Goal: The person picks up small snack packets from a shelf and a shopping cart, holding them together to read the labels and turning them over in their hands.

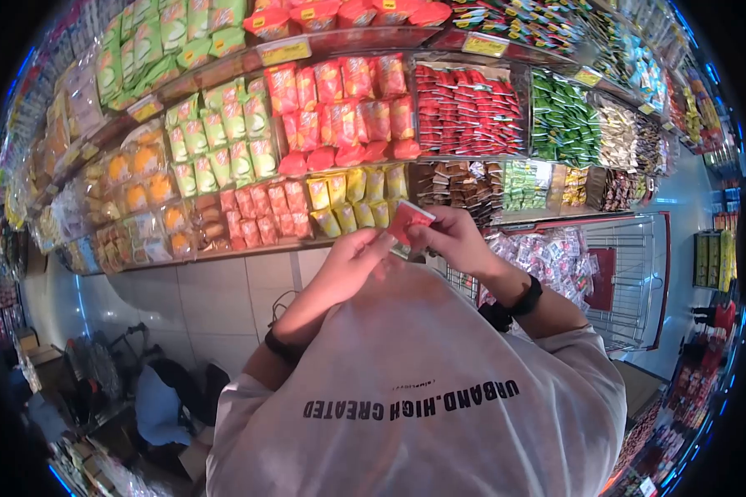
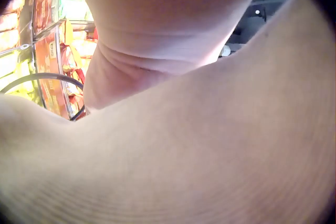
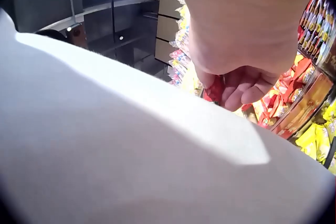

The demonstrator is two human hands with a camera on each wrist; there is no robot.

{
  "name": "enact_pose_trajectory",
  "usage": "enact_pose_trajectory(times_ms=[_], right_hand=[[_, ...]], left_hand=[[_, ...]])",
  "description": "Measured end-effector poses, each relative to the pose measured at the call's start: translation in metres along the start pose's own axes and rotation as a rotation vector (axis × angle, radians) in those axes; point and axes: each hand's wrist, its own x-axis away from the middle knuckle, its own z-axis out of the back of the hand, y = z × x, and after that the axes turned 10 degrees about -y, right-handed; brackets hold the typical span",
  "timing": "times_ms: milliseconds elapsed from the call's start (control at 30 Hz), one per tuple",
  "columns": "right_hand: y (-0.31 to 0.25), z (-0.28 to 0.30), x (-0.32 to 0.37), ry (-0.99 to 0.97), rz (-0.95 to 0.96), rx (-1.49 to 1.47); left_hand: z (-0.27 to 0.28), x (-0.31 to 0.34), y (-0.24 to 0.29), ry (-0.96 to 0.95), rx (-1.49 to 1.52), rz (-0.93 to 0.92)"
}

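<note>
A small red packet with a pale edge (image 1: 409, 220) is held up in front of the chest in the head view. The right hand (image 1: 453, 238) pinches its right side between thumb and fingers. At its lower left, the left hand (image 1: 357, 258) grips the packet with the thumb and fingertips. In the right wrist view the right hand (image 3: 244, 71) has curled fingers, and a bit of the red packet (image 3: 214, 89) shows beside them. Only skin of the left hand (image 2: 142, 66) fills much of the left wrist view; its fingertips and the packet are hidden there.
Shelves of bagged snacks curve across the front, with red bags (image 1: 341, 124), green bags (image 1: 215, 166) and dark red packets (image 1: 470, 108). A wire cart (image 1: 638, 277) holding small packets stands at the right. A crouching person (image 1: 162, 406) is at the lower left.
</note>
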Motion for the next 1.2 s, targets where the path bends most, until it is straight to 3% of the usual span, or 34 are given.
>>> enact_pose_trajectory(times_ms=[133, 400, 500, 567, 600, 667, 833, 1033, 1200], right_hand=[[-0.002, 0.002, -0.007, -0.045, -0.030, -0.036], [-0.001, 0.005, -0.011, -0.113, -0.148, -0.183], [-0.007, -0.002, -0.008, -0.037, 0.015, -0.101], [-0.007, 0.003, -0.004, 0.085, 0.311, 0.738], [-0.012, 0.002, -0.004, 0.084, 0.314, 0.745], [-0.024, -0.004, -0.004, -0.119, 0.433, 1.167], [-0.017, -0.002, -0.011, -0.068, 0.437, 1.213], [-0.016, 0.014, -0.020, -0.024, 0.430, 1.145], [-0.016, 0.062, -0.049, 0.241, 0.352, 0.956]], left_hand=[[0.000, 0.003, -0.010, 0.105, -0.013, -0.054], [-0.003, 0.008, -0.008, 0.140, -0.092, -0.089], [-0.002, 0.008, -0.009, 0.152, -0.024, -0.070], [0.001, 0.008, -0.012, 0.205, 0.013, -0.027], [0.001, 0.008, -0.011, 0.204, 0.013, -0.034], [0.000, 0.008, -0.008, 0.250, 0.069, -0.019], [-0.001, 0.009, -0.010, 0.127, -0.019, 0.027], [0.001, 0.009, -0.002, 0.056, 0.078, -0.062], [0.007, 0.012, -0.002, 0.097, 0.075, -0.086]])
